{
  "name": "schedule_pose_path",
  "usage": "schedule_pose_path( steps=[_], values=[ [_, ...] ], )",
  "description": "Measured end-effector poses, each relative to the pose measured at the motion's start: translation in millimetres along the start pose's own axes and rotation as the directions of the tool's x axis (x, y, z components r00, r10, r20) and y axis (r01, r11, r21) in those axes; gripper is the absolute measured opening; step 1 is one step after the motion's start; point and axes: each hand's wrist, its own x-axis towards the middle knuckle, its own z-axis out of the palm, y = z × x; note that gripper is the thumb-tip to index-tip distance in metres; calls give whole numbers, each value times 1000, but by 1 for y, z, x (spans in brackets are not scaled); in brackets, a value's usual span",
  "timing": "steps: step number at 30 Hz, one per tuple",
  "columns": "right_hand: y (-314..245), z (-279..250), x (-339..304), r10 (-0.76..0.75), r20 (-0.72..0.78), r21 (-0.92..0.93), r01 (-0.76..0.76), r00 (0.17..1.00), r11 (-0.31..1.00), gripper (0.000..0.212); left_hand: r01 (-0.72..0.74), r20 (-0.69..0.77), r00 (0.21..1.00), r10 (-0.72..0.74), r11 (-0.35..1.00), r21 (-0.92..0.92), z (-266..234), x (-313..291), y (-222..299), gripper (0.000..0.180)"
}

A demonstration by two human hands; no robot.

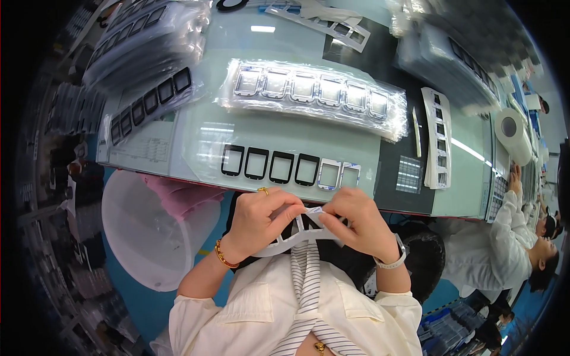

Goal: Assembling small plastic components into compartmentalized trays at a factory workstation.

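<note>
My left hand (pixel 261 216) and my right hand (pixel 356 222) pinch a white strip with cut-out windows (pixel 289 242) in front of my body, just off the table's near edge. Thumbs and forefingers of both hands meet close together at its upper edge. Part of the strip is hidden behind my fingers. Beyond my hands, several black rectangular frames (pixel 281 168) lie in a row on the glass tabletop. At the right end of that row are two frames with white-and-blue film (pixel 329 174), the nearest things to my fingertips.
A clear plastic tray of frames (pixel 309 98) lies mid-table. Stacked trays (pixel 145 44) stand far left, more trays (pixel 445 65) far right. White window strips (pixel 437 139) and a thin pale tool (pixel 417 132) lie right. A translucent bin (pixel 148 237) stands left; a co-worker (pixel 504 255) sits right.
</note>
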Motion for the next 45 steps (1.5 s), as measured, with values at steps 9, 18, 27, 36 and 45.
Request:
schedule_pose_path(
  steps=[9, 18, 27, 36, 45],
  values=[
    [-13, 6, 17, -48, -121, 14, 50, 992, 999, 13, -20, 10, 1000, 19, 998, 61, -5, -2, -9, 11],
    [-10, -2, 32, 80, -416, 188, 0, 906, 982, 5, -43, -73, 995, 66, 958, 283, -9, -5, -26, 10],
    [35, 22, 48, 220, -418, 224, -135, 881, 965, 12, -216, -37, 966, 255, 881, 420, 1, 1, -29, 15],
    [35, 23, 50, 178, -419, 120, -140, 890, 983, 11, -215, -27, 968, 251, 873, 437, 2, 1, -31, 16],
    [34, 24, 51, 160, -432, 85, -136, 888, 987, 10, -220, -25, 966, 257, 868, 446, 2, 1, -30, 18]
  ],
)
